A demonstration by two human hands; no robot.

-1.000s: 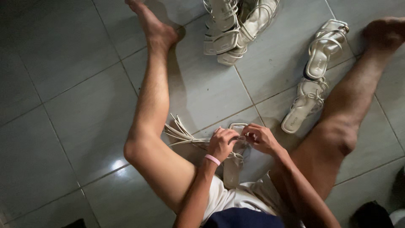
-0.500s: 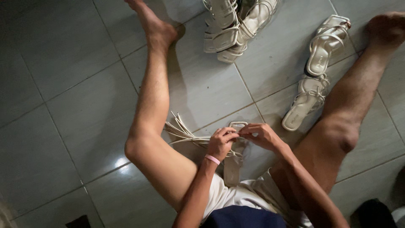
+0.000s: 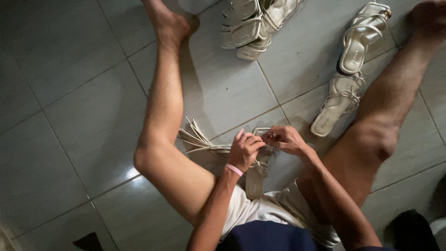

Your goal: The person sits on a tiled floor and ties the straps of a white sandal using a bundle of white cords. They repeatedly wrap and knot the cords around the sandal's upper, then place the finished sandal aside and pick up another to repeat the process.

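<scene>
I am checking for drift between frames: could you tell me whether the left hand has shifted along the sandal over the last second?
No. The left hand stays on the cream sandal, beside the same tile joint.

I watch my left hand (image 3: 243, 151) and right hand (image 3: 283, 139) draw closer together over the sandal (image 3: 258, 172) as the view tilts slightly, pushing the far sandals toward the frame's top.

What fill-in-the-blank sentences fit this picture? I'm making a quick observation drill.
1. Both hands, left hand and right hand, work on a cream ____ lying on the tiled floor.
2. The left wrist wears a ____ band.
3. A bundle of loose cream straps fans out toward the person's ____ leg.
4. The person sits with ____ feet.

Missing words: sandal; pink; left; bare
</scene>
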